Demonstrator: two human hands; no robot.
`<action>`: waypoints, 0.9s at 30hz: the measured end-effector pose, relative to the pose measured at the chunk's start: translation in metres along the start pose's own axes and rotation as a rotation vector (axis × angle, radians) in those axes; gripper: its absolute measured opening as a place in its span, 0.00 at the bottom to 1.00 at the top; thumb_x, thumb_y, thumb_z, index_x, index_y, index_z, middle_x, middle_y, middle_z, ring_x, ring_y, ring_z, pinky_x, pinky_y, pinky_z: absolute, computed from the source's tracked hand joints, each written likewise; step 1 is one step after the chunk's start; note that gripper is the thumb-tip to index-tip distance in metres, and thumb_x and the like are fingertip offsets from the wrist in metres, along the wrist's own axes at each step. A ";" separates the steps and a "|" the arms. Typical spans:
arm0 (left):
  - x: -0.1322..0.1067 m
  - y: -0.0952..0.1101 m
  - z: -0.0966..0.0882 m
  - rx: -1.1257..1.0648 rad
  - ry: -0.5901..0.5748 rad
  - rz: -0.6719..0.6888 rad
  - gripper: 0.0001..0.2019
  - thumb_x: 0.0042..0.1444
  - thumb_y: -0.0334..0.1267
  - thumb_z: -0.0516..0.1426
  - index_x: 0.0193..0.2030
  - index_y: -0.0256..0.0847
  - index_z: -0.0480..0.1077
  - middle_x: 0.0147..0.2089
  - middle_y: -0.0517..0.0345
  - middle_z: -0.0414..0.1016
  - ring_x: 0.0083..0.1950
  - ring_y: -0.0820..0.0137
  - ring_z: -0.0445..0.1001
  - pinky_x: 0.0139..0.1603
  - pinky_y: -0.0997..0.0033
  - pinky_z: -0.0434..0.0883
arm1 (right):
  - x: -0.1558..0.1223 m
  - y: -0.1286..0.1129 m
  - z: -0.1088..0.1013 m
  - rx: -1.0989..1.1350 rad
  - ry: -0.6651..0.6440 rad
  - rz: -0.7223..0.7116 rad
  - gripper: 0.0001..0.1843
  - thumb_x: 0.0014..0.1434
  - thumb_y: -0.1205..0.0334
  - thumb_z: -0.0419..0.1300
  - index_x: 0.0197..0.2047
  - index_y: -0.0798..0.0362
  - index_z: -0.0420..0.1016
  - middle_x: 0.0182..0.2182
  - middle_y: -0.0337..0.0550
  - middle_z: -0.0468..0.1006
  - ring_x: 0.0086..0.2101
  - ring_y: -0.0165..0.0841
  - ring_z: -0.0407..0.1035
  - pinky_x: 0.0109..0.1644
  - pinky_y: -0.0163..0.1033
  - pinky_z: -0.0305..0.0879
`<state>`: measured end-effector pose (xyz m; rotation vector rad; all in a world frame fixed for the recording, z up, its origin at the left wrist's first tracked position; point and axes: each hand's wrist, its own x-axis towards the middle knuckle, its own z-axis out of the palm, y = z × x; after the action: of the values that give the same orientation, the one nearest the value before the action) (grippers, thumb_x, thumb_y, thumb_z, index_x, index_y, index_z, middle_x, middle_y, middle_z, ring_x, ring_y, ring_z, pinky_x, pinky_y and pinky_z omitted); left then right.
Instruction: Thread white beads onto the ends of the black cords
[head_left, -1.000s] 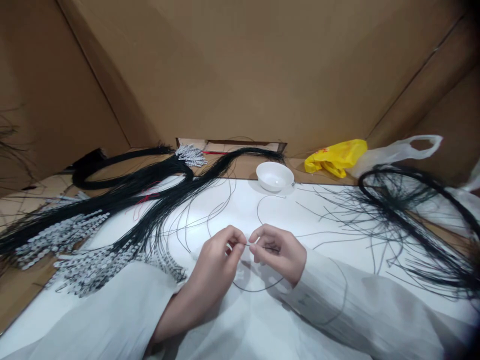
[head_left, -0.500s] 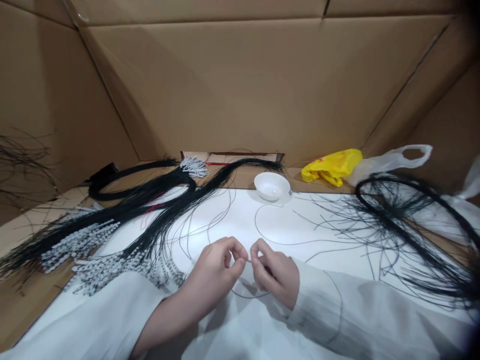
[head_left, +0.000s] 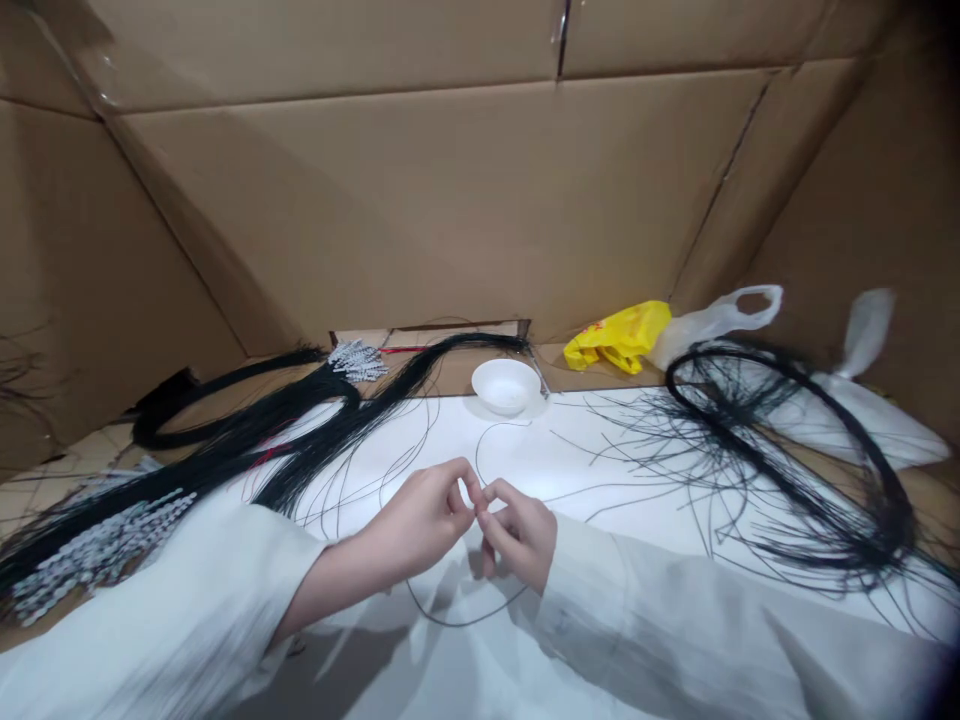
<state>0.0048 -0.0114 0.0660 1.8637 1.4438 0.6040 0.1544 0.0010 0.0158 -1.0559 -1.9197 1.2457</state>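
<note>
Over the white tabletop (head_left: 330, 610), my left hand (head_left: 424, 515) and my right hand (head_left: 517, 530) meet fingertip to fingertip. Each is closed in a pinch of thumb and forefinger. A thin dark cord (head_left: 459, 626) runs in a loose loop below them, and its ends pass up behind the hands. The short bit between the fingertips is too small to make out. Just beyond the hands stands a white bowl (head_left: 506, 385); whether small pieces lie in it I cannot tell.
Black cord bundles (head_left: 300, 455) with white beaded ends (head_left: 105, 540) lie at left. A coiled black bundle (head_left: 825, 400) spreads loose strands at right. Behind are a yellow bag (head_left: 619, 338), a clear plastic bag (head_left: 712, 325) and a cardboard wall (head_left: 397, 200).
My hands have come together; the small gap between their fingertips has closed. The view has swung right, so everything sits further left in it.
</note>
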 end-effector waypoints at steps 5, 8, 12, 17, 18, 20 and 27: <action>0.021 0.000 -0.026 0.086 -0.117 0.063 0.08 0.49 0.39 0.54 0.37 0.41 0.66 0.26 0.63 0.69 0.27 0.73 0.67 0.26 0.76 0.60 | 0.006 0.013 0.000 -0.092 0.076 -0.137 0.05 0.59 0.65 0.45 0.31 0.52 0.57 0.20 0.36 0.74 0.18 0.26 0.63 0.25 0.31 0.59; 0.052 0.008 -0.064 0.213 -0.011 0.154 0.11 0.50 0.43 0.54 0.37 0.39 0.68 0.33 0.57 0.72 0.33 0.71 0.68 0.32 0.74 0.63 | 0.016 0.028 -0.001 -0.288 0.238 -0.428 0.05 0.57 0.68 0.46 0.31 0.53 0.60 0.27 0.43 0.72 0.31 0.32 0.66 0.36 0.37 0.60; 0.114 0.021 -0.099 0.361 0.065 0.182 0.13 0.51 0.43 0.52 0.37 0.36 0.69 0.31 0.56 0.72 0.30 0.71 0.68 0.31 0.73 0.62 | 0.028 0.047 0.003 -0.356 0.321 -0.484 0.05 0.55 0.69 0.45 0.30 0.53 0.59 0.28 0.46 0.68 0.33 0.34 0.62 0.36 0.38 0.59; 0.194 0.021 -0.073 0.525 -0.072 0.184 0.11 0.47 0.36 0.54 0.37 0.36 0.70 0.35 0.53 0.74 0.35 0.69 0.69 0.34 0.74 0.62 | 0.021 0.048 0.011 -0.323 0.248 -0.388 0.03 0.55 0.67 0.45 0.32 0.52 0.58 0.27 0.41 0.69 0.28 0.30 0.63 0.32 0.34 0.57; 0.206 0.018 -0.063 0.553 -0.110 0.180 0.12 0.45 0.36 0.55 0.38 0.36 0.70 0.36 0.53 0.74 0.35 0.68 0.70 0.34 0.74 0.62 | 0.019 0.046 0.012 -0.306 0.219 -0.396 0.03 0.55 0.66 0.45 0.32 0.52 0.58 0.27 0.40 0.69 0.27 0.29 0.63 0.32 0.33 0.58; 0.223 0.010 -0.045 0.602 -0.183 0.170 0.17 0.40 0.36 0.59 0.40 0.37 0.70 0.39 0.52 0.74 0.36 0.66 0.70 0.34 0.73 0.62 | 0.016 0.041 0.011 -0.272 0.191 -0.413 0.03 0.55 0.66 0.45 0.32 0.52 0.58 0.28 0.39 0.70 0.27 0.28 0.64 0.32 0.32 0.58; 0.242 -0.014 -0.012 0.680 -0.328 0.238 0.21 0.44 0.33 0.60 0.47 0.39 0.67 0.45 0.52 0.70 0.42 0.66 0.69 0.43 0.66 0.64 | 0.018 0.034 0.004 -0.145 0.251 -0.377 0.03 0.54 0.68 0.47 0.30 0.52 0.59 0.26 0.38 0.69 0.27 0.27 0.64 0.30 0.30 0.59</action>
<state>0.0532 0.2263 0.0507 2.5350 1.3022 -0.1269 0.1519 0.0225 -0.0160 -0.8237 -1.9199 0.7392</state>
